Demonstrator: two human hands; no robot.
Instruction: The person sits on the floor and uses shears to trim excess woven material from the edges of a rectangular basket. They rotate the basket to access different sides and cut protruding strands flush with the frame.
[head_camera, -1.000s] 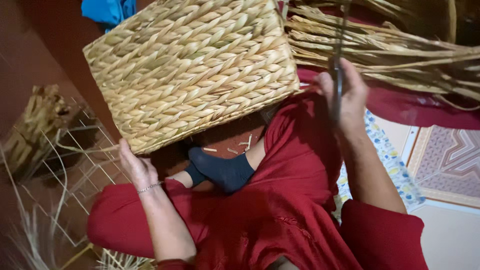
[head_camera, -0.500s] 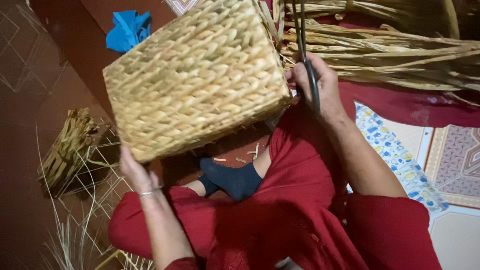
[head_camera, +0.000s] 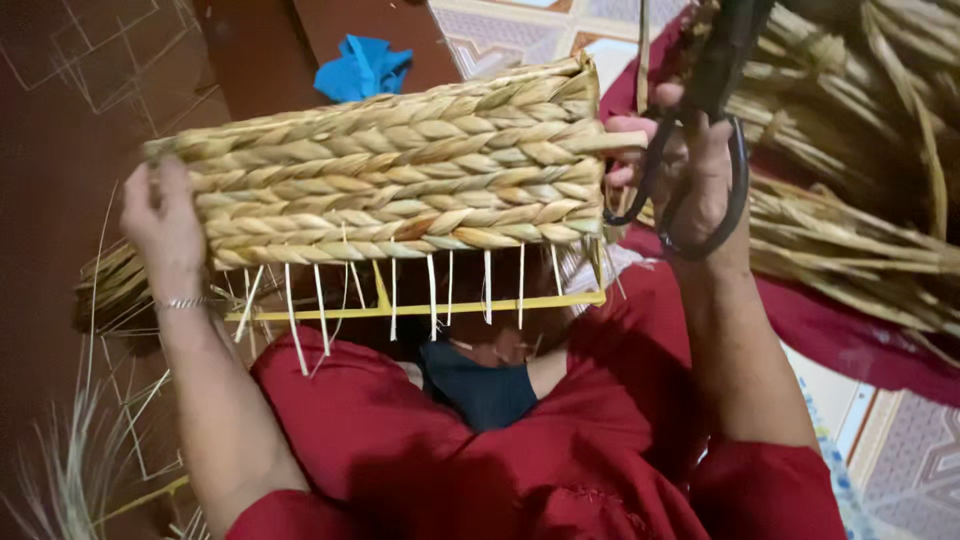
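Note:
A woven straw basket (head_camera: 400, 170) with braided sides is held up above my lap, its wire frame and bare uprights (head_camera: 420, 300) showing along the lower edge. My left hand (head_camera: 165, 225), with a thin bracelet at the wrist, grips the basket's left end. My right hand (head_camera: 690, 175) presses against the basket's right end while its fingers sit through the handles of black scissors (head_camera: 700, 130), whose blades point up. My lap is covered by red cloth (head_camera: 420, 450), with a dark blue sock (head_camera: 480, 385) below the basket.
Bundles of braided straw (head_camera: 860, 230) lie at the right on red cloth. A blue rag (head_camera: 362, 68) lies on the brown floor beyond the basket. Loose straw and wire frames (head_camera: 110, 290) lie at the left. Patterned floor tiles (head_camera: 910, 450) show at the lower right.
The basket has been turned from showing its broad face to showing a narrow side with the wire frame below. Both hands rose with it; the scissors stay in my right hand.

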